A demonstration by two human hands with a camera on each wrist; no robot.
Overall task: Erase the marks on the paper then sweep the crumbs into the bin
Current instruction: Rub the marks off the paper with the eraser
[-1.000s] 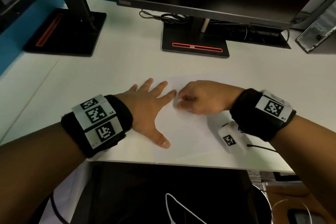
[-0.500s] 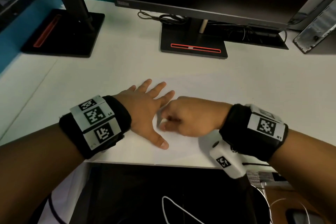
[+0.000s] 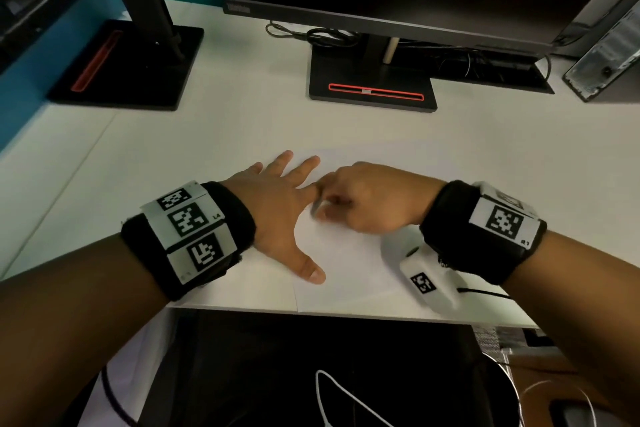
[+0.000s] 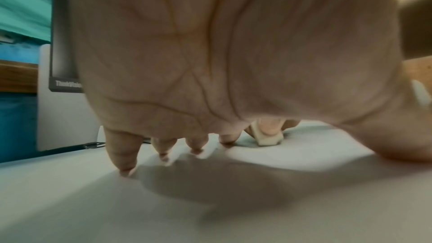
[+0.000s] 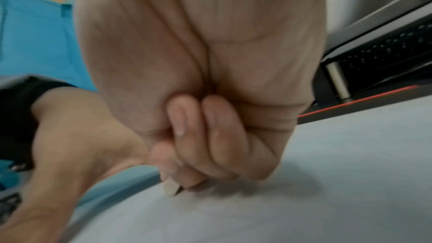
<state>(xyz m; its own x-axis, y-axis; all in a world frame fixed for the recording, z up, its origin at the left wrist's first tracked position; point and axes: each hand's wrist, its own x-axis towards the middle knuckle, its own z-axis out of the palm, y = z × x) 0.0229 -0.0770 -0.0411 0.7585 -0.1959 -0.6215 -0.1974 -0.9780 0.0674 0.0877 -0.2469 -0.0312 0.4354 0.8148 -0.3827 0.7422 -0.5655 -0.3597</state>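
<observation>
- Head view: a white sheet of paper [image 3: 349,263] lay flat on the white surface [image 3: 221,135], near its front edge and in front of the monitor stand [image 3: 372,87]. The left hand [image 3: 277,211] lay flat on the paper's left part, fingers spread wide and straight, thumb pointing toward the front edge. The right hand [image 3: 370,199] sat on the paper just right of the left hand, fingers curled tight, its knuckles touching the left index finger. What it held was blurred here. A second monitor base [image 3: 128,66] stood well to the left of the stand.
- Left wrist view: the left hand [image 4: 233,53] filled most of the picture, its fingertips [image 4: 126,169] pressing down on the paper [image 4: 304,147]. Beyond the fingers, a small pale eraser [image 4: 268,139] touched the paper, pinched by the other hand's fingers.
- Right wrist view: the right hand [image 5: 198,90] was curled closed around the eraser [image 5: 170,188], whose pale tip stuck out under the fingers [image 5: 182,117] and met the paper [image 5: 304,200]. The left hand [image 5: 77,139] rested just beside it. The red-striped monitor stand [image 5: 364,99] lay behind. No marks or crumbs could be made out on the paper.
</observation>
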